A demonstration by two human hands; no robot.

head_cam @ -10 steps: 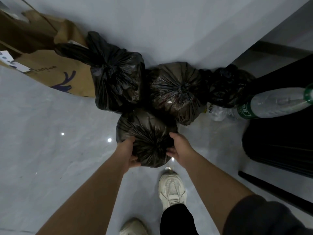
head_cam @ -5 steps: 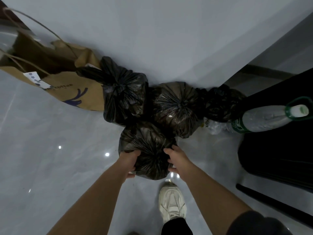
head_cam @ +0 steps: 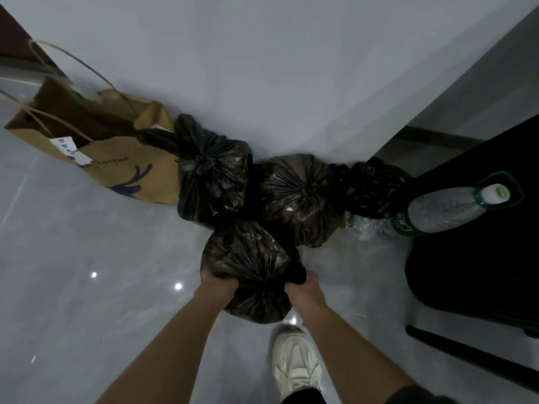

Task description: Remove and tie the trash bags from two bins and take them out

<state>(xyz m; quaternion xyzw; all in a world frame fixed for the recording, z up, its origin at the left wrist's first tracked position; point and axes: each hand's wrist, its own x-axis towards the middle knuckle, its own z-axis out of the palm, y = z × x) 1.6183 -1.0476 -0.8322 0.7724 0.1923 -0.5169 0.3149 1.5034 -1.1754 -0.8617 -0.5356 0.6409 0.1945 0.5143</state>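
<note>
- Trash bag (head_cam: 250,266), tied shut and dark, sits on the floor (head_cam: 87,258) touching the other knotted bags (head_cam: 303,196) by the wall.
- Left hand (head_cam: 217,282) and right hand (head_cam: 303,287) grip its sides.
- Setting-down step, it seems; next, let go without toppling the pile.

Perhaps "coffee" on paper bag (head_cam: 122,170)

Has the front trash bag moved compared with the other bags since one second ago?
Cannot tell. The front trash bag sits against the middle bag in every picture; the whole view shifts, so the camera moved. Both hands grip it.
</note>
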